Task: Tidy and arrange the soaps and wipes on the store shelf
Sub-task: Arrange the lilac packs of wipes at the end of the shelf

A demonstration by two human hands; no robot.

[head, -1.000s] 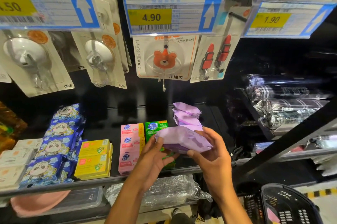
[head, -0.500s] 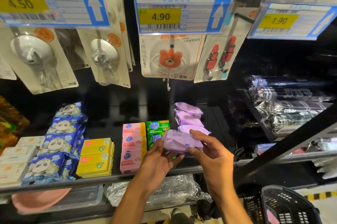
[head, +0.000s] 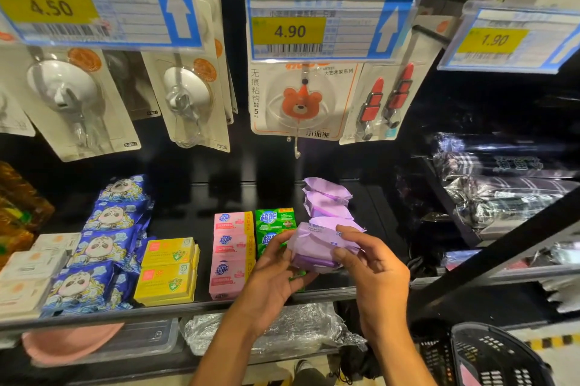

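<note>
Wipes pack (head: 317, 244), gripped by left hand (head: 273, 279) and right hand (head: 373, 272), has been lowered toward purple row (head: 326, 197) (placement judged imminent).

Soap stacks (head: 233, 247) lie left of, perhaps touching, the wipe packs (head: 326, 200).

Purple wipes pack (head: 317, 247) sits tilted, gripped by left hand (head: 270, 275) and right hand (head: 373, 269). More purple packs (head: 326, 197) line up behind. Leftward on the shelf (head: 157, 312): green soaps (head: 274, 222), pink soaps (head: 230, 253), yellow soaps (head: 168, 269), then blue panda packs (head: 100, 244), probably wipes.
</note>
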